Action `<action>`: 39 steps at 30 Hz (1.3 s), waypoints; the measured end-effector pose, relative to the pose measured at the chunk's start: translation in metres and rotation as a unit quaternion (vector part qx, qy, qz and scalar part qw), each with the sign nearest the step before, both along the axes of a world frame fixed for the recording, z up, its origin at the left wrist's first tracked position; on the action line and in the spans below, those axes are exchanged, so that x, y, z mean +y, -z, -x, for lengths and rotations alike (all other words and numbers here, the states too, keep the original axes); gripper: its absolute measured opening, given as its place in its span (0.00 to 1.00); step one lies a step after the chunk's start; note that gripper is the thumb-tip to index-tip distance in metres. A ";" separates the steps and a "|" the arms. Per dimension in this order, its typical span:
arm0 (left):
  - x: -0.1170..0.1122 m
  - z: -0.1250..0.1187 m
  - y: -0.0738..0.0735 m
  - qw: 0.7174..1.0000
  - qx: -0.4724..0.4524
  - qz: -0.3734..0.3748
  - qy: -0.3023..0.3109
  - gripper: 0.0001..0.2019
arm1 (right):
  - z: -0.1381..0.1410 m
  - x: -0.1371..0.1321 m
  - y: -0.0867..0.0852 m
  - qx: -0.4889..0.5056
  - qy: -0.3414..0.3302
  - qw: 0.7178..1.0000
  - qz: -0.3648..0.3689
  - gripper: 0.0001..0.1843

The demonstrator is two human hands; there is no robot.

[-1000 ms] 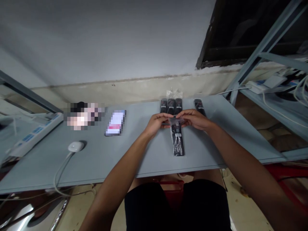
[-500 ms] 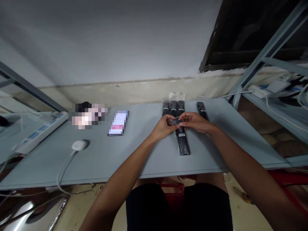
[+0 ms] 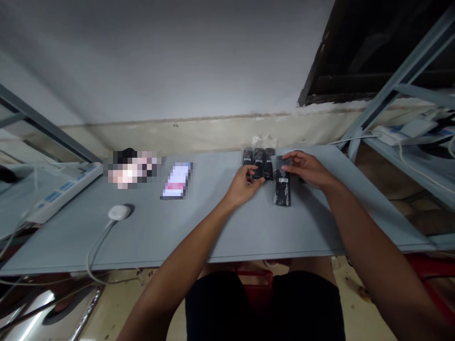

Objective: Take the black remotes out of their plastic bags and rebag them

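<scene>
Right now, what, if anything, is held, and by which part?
The right hand holds the nearest packet by its far end; the left hand seems empty.

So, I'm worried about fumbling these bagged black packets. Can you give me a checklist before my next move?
1. Right hand gripping the held packet: ok, at its upper end.
2. White label on it facing up: ok.
3. Its bag sealed: cannot tell, too small.
4. Left hand off the row of three packets: cannot tell, its fingers overlap them in view.
5. Phone and white corded device away from both hands: ok.
</scene>
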State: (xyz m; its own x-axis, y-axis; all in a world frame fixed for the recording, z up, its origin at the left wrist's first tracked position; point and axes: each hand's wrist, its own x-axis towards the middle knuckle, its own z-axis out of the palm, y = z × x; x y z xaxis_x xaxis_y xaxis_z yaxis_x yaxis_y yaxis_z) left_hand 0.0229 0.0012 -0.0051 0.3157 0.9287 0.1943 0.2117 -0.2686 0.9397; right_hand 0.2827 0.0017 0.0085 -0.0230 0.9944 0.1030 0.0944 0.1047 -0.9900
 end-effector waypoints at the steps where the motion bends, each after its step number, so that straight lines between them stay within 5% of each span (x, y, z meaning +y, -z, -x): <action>1: 0.000 0.001 0.000 1.000 0.014 -0.014 -0.001 0.18 | -0.008 0.004 0.001 -0.012 0.036 0.999 -0.014 0.26; 7: -0.002 0.006 0.001 0.992 0.082 -0.100 0.013 0.11 | -0.044 0.036 0.005 -0.134 0.186 0.973 -0.021 0.22; 13: -0.005 0.008 0.001 0.982 0.130 -0.133 0.038 0.10 | -0.040 0.065 0.005 -0.313 0.216 0.925 -0.001 0.13; 22: -0.007 0.009 0.000 0.969 0.165 -0.173 0.060 0.10 | -0.053 0.069 0.009 -0.494 0.098 0.854 -0.128 0.08; 25: -0.008 0.009 -0.002 0.967 0.171 -0.177 0.066 0.09 | -0.033 0.051 0.010 -0.471 0.097 0.857 -0.185 0.13; 30: -0.008 0.011 -0.002 0.966 0.180 -0.174 0.059 0.09 | 0.011 0.022 0.023 -0.454 -0.067 0.868 -0.190 0.28; 39: -0.003 0.006 -0.001 0.992 0.071 -0.082 0.059 0.08 | 0.023 -0.001 0.023 -0.446 0.002 0.872 -0.201 0.14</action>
State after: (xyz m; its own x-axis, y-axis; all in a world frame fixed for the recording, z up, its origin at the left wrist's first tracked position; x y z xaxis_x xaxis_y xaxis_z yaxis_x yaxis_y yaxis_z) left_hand 0.0174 -0.0016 -0.0044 0.4547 0.8432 0.2867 0.2965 -0.4469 0.8440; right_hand 0.2596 0.0002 -0.0148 -0.2692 0.8824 0.3858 0.8098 0.4242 -0.4052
